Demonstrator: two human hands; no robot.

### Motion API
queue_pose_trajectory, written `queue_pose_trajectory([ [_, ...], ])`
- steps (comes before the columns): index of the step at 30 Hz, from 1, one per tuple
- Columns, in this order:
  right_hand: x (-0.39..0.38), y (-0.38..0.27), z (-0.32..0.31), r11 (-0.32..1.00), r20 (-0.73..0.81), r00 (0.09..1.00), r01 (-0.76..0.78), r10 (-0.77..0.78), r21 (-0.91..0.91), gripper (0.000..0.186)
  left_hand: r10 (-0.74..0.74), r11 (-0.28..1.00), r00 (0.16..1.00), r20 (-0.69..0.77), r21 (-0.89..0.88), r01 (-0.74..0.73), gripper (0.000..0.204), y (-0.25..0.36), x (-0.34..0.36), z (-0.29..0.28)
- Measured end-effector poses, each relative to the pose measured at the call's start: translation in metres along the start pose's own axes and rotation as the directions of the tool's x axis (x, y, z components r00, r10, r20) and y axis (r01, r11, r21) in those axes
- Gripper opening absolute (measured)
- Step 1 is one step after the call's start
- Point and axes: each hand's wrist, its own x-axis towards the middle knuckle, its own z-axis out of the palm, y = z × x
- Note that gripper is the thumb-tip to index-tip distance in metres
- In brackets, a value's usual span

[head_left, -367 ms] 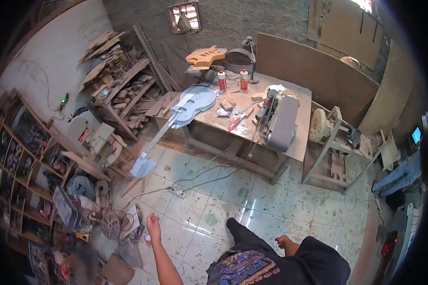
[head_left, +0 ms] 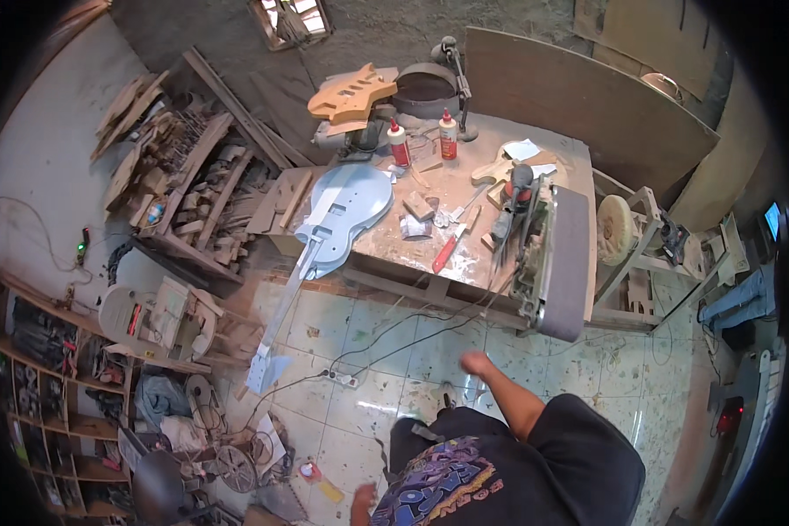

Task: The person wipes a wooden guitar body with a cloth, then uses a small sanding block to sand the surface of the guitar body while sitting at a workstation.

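Observation:
My left hand [head_left: 362, 502] hangs low beside my body, above the tiled floor, with its fingers too blurred to make out. My right hand [head_left: 475, 364] reaches forward in front of the workbench [head_left: 386, 254], touching nothing that I can see; its fingers are smeared by motion. On the bench's left end lies a pale blue-grey electric guitar [head_left: 351, 210], its long neck sticking out over the floor. A belt sander [head_left: 563, 263] with a grey belt stands at the right end, nearest to my right hand. A red-handled tool [head_left: 445, 253] lies between them.
Two glue bottles [head_left: 448, 138] and an unpainted wooden guitar body [head_left: 351, 95] are at the back. A power strip [head_left: 342, 379] with cables crosses the floor. Left are wood shelves [head_left: 202, 175], a plastic chair [head_left: 118, 311] and piled clutter [head_left: 237, 469]. A wheel [head_left: 616, 230] sits right of the bench.
The bench has come nearer in view. My right hand has swung forward and up, while my left has dropped back toward my body.

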Motion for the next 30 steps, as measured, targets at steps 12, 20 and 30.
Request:
queue_pose_trajectory([
  [12,0.240,-0.344,0.006,0.462,-0.223,0.944,0.090,0.243,0.882,0.055,-0.128,0.966,0.951,-0.283,-0.253,0.054,0.030,0.196,0.039,-0.067],
  [20,0.259,-0.345,0.016,0.507,-0.588,0.784,0.430,0.200,0.747,0.015,0.449,0.876,0.864,-0.226,-0.077,-0.475,0.040,0.477,0.052,-0.155],
  [30,0.076,-0.466,0.105,0.829,-0.083,0.927,0.366,-0.367,0.424,0.014,0.684,0.686,0.716,0.142,-0.459,-0.565,0.040,0.764,-0.005,-0.082],
])
